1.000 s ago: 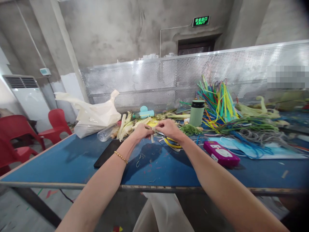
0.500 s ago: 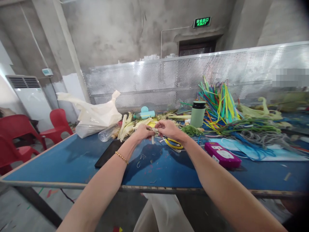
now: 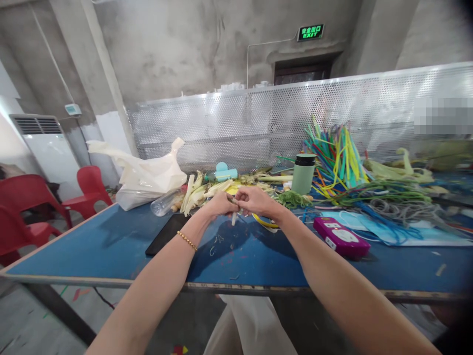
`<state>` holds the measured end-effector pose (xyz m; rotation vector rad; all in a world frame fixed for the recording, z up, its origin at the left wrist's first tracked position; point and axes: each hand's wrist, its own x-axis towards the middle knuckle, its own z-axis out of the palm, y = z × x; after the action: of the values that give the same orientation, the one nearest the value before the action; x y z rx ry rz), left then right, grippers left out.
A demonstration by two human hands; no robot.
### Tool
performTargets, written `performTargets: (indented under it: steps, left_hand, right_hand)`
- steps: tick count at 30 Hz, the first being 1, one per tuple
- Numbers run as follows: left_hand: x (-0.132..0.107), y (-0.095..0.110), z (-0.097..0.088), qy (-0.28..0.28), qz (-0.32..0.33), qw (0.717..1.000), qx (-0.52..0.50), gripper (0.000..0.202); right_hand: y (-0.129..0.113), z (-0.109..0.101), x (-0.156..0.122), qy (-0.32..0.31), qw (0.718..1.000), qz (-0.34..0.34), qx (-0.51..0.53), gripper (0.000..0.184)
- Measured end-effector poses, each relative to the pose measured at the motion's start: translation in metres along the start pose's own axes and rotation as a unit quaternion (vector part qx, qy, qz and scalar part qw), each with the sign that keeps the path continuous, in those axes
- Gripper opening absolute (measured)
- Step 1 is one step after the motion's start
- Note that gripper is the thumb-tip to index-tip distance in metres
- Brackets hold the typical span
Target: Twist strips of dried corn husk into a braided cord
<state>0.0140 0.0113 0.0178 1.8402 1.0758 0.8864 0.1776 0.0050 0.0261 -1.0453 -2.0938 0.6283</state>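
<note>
My left hand [image 3: 220, 203], with a gold bead bracelet on its wrist, is closed in a pinch on a pale strip [image 3: 234, 219] that looks like corn husk. The strip's end hangs below the fingers, above the blue table [image 3: 236, 261]. My right hand [image 3: 254, 200] is pinched on the same small piece, its fingertips touching those of the left. The fingers hide most of what lies between them. Just behind the hands lie pale corn husks [image 3: 195, 195]. A coil of yellow cord [image 3: 264, 221] lies under my right wrist.
A green cup [image 3: 303, 175] stands behind a purple power strip [image 3: 342, 237] on the right. Beyond are colourful strips [image 3: 340, 153] and tangled cords [image 3: 402, 209]. To the left are a white plastic bag [image 3: 148, 180], a clear bottle [image 3: 162, 204] and a black flat object [image 3: 166, 236].
My hands have drawn closer together, and the fingertips now cover more of the pale piece. The right-hand fingers have shifted slightly left and down. Things on the table stay put.
</note>
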Motion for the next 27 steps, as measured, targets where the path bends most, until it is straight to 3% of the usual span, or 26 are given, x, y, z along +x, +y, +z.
performTargets:
  steps: [7, 12, 15, 18, 23, 27]
  left_hand:
    - [-0.003, 0.004, 0.001, 0.004, 0.004, 1.000, 0.014, 0.015]
    - [-0.007, 0.007, 0.002, -0.025, 0.017, 0.999, 0.039, 0.018]
    - [-0.008, 0.005, 0.003, -0.039, 0.004, 0.998, 0.040, 0.018]
    - [-0.008, 0.006, 0.002, -0.067, 0.003, 0.997, -0.028, 0.013]
    - [-0.005, 0.009, -0.002, -0.046, 0.014, 0.983, -0.175, 0.010]
    - [-0.001, 0.007, -0.005, -0.029, 0.047, 0.966, -0.254, 0.013]
  right_hand:
    - [-0.006, -0.008, 0.002, 0.092, 0.984, -0.135, -0.075, 0.004]
    - [-0.003, -0.007, 0.005, 0.102, 0.983, -0.148, -0.022, 0.007]
    - [-0.002, -0.003, 0.006, 0.101, 0.986, -0.133, 0.005, 0.012]
    - [-0.003, -0.004, 0.006, 0.097, 0.990, -0.098, 0.024, 0.020]
    - [-0.001, -0.022, 0.005, 0.201, 0.976, -0.013, 0.085, 0.045]
    - [0.000, -0.026, 0.001, 0.116, 0.982, 0.024, 0.148, 0.042]
